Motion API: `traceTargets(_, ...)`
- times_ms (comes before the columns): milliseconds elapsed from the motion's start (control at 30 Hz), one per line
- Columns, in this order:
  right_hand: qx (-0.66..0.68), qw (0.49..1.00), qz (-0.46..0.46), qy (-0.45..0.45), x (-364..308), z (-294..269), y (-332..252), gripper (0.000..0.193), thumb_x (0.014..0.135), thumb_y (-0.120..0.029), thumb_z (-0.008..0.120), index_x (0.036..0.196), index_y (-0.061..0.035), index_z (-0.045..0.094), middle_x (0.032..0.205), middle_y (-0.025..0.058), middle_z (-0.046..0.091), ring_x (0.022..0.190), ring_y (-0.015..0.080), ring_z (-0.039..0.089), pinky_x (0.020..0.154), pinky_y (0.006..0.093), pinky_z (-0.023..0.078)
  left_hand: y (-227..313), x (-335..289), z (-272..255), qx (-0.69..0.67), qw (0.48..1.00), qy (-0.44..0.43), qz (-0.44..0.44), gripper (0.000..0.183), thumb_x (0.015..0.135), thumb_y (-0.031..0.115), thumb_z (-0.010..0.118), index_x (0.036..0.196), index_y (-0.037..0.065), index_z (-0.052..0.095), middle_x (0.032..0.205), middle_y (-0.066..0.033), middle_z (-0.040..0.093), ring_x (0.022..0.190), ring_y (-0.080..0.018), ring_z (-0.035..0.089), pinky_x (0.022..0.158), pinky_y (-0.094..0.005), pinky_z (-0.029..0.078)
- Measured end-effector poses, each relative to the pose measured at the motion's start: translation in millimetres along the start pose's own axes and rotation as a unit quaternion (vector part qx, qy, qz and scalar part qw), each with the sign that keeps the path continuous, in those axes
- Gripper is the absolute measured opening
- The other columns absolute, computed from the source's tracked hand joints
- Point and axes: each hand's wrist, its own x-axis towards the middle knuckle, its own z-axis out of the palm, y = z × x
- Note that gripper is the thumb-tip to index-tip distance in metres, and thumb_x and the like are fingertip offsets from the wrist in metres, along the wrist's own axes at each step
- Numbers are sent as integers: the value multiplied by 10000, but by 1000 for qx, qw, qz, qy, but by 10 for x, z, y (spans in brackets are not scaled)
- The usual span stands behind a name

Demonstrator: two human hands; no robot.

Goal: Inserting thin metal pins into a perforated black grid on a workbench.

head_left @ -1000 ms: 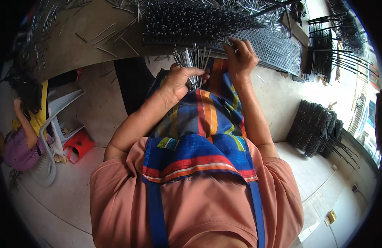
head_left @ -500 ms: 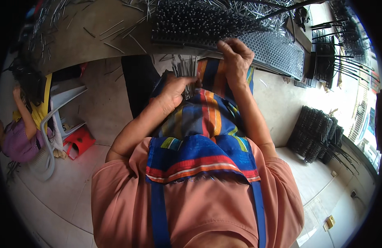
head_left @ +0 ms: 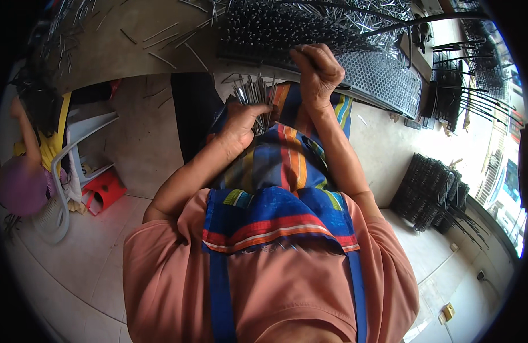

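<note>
- Left hand, 12 o'clock: I find its fingers wrapped around a bundle of thin metal rods, held over the striped apron, upper ends fanning apart.
- Right hand, 1 o'clock: fingers curled, tips drawn together, by the near edge of the perforated tray. I cannot tell whether they pinch a rod.
- Risk, bundle: I judge that rods could slip into the apron or onto the floor if the left grip slackens; the uneven fan makes this likelier.
- Risk, tray: a low pass of the right hand could knock or tilt the standing rods, crowded as they are.
- Tray contents, 12 to 2 o'clock: standing rods pack the left part; the right part shows bare holes.
- Tabletop, 11 o'clock: loose rods lie scattered. A nudge could send those near the edge over.
- Red container, 9 o'clock, near a pale chair: an opening shows; I cannot make out any contents.
</note>
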Motion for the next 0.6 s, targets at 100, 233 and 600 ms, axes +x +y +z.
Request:
traceTargets(100, 20, 999, 35, 8, -6, 15, 34, 95, 734, 89, 726, 799, 33, 685, 780, 44, 663, 713, 82, 608, 644, 203, 481, 16, 32, 30, -21, 1000, 3, -12, 146, 754, -65, 680, 890, -119, 675, 833, -197, 704, 704, -268, 706, 643, -358, 592)
traceTargets(233, 26, 999, 36, -3, 3, 49, 46, 95, 734, 92, 723, 796, 32, 685, 783, 43, 664, 711, 81, 606, 645, 201, 481, 47, 35, 53, -25, 1000, -6, -18, 132, 757, -57, 678, 874, -116, 670, 810, -188, 700, 673, -264, 701, 599, -347, 584)
traceTargets(600, -144, 989, -3, -25, -61, 152, 11, 112, 731, 6, 756, 827, -32, 711, 761, 79, 656, 622, 185, 633, 582, 273, 485, 72, 105, 76, -36, 999, -9, -5, 103, 745, -35, 686, 811, -111, 663, 753, -186, 683, 630, -265, 676, 551, -338, 533)
